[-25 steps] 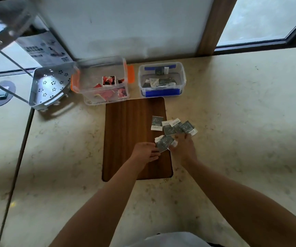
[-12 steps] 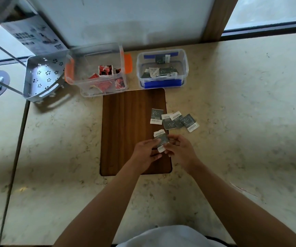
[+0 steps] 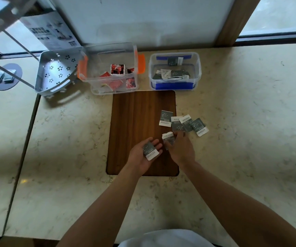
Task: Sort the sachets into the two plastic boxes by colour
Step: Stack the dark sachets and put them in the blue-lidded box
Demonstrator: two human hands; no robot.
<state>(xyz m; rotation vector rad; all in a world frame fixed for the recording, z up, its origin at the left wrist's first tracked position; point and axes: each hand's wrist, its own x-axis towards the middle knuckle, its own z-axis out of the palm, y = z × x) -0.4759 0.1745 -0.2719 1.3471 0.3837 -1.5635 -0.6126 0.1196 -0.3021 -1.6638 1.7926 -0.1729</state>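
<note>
My left hand point(image 3: 141, 155) lies palm up over the wooden board point(image 3: 134, 122) and holds a dark green sachet point(image 3: 150, 151). My right hand point(image 3: 181, 148) hovers beside it, fingers touching another green sachet point(image 3: 168, 138) on the board. Several more green sachets point(image 3: 182, 123) lie in a row across the board's right edge. At the back stand two clear plastic boxes: the orange-clipped box point(image 3: 140, 64) holds red sachets point(image 3: 117, 69), and the blue-clipped box point(image 3: 198, 68) holds green sachets point(image 3: 174, 74).
A grey perforated metal caddy point(image 3: 54, 73) stands left of the orange-clipped box, with a printed leaflet point(image 3: 51, 32) behind it. A seam in the marble counter point(image 3: 241, 113) runs down the left side. A wall and window frame close off the back.
My left hand has turned palm up with a green sachet lying in it. My right hand has moved from that sachet to another one on the board.
</note>
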